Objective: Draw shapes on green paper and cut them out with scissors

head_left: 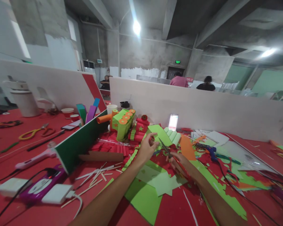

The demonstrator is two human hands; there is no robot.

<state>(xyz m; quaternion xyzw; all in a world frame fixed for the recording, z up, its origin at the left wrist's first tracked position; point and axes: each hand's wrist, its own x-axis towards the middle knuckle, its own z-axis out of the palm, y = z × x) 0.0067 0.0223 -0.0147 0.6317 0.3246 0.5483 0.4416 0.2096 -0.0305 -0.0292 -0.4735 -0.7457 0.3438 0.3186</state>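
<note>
My left hand (148, 147) is closed in a pinch at the edge of a bright green piece of paper (160, 133); the fingertips partly hide the grip. In my right hand (179, 161) is a pair of scissors (166, 148) with red handles, its dark blades pointing up and left toward the left fingers. Below both hands lie pale green paper scraps (163, 185) on a larger green sheet (145, 201). Just beyond my left hand sit red paper rolls with stars (140, 128) and a green paper-covered block with orange discs (124, 121).
A dark green board (82, 141) stands upright on the left. Near it are thin wooden sticks (96, 175) and a purple power strip (43, 185). To the right, a blue glue gun (211, 152) lies among paper scraps. A white partition (202, 106) closes off the back; people sit beyond it.
</note>
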